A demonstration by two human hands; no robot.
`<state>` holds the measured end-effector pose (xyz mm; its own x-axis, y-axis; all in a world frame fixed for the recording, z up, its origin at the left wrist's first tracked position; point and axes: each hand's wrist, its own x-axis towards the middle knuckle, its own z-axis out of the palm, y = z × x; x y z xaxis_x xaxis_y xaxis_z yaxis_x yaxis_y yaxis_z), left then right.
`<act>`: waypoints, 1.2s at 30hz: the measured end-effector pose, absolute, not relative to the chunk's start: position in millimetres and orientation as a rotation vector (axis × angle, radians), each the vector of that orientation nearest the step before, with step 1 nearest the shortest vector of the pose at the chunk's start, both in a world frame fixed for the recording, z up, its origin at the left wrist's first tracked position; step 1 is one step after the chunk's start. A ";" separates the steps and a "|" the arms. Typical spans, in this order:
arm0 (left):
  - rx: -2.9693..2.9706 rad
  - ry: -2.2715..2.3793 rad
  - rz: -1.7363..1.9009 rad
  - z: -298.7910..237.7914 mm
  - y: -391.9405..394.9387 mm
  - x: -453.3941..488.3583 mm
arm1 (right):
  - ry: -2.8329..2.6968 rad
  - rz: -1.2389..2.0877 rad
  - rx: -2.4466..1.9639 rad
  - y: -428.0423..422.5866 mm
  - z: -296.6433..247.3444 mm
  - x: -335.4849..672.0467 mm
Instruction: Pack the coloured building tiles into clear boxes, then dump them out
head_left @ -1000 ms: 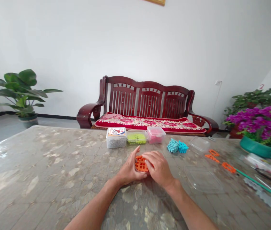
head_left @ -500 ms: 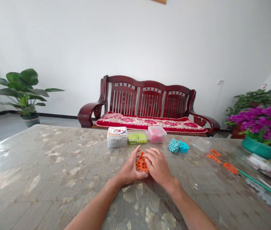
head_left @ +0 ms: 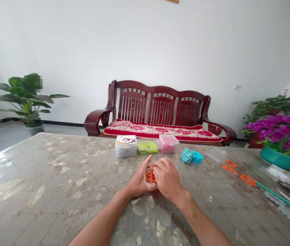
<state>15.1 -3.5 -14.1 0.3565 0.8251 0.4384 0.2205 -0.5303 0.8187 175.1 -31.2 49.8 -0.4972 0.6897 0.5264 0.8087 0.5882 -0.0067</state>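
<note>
Both hands meet over the middle of the marble-patterned table [head_left: 57,177]. My left hand [head_left: 140,180] and my right hand [head_left: 168,178] are closed together round an orange lattice piece [head_left: 150,175] made of small interlocking plastic parts. Only a sliver of the orange piece shows between the fingers. Just beyond the hands stand three small boxes in a row: a clear box with a printed lid [head_left: 126,146], a clear box of green pieces [head_left: 148,146] and a pink box [head_left: 168,143].
A blue built piece [head_left: 191,156] lies right of the boxes. Clear lids [head_left: 219,191], loose orange pieces [head_left: 237,171], a green stick [head_left: 275,195] and a pot of purple flowers [head_left: 280,143] fill the right side. A red wooden bench [head_left: 157,114] stands behind the table.
My hands have closed tighter round the orange piece and turned it, so less of its lattice face shows now. The camera has shifted slightly.
</note>
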 end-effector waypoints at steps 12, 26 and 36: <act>1.959 0.958 1.156 -9.0 -5.1 15.6 | -2.103 -0.215 -1.234 -23.4 47.2 187.0; 2.086 1.072 1.165 -9.8 -2.5 15.0 | -1.946 -0.025 -1.263 -19.4 42.5 202.9; 1.967 1.018 1.139 -11.8 -0.1 13.1 | -1.792 -0.097 -1.490 -25.2 43.7 287.0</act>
<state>13.1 -0.1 -11.8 0.3245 0.8569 0.4005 0.3025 -0.4952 0.8144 287.0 -25.2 43.7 -0.0005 0.7994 0.6008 0.8595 0.3074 -0.4083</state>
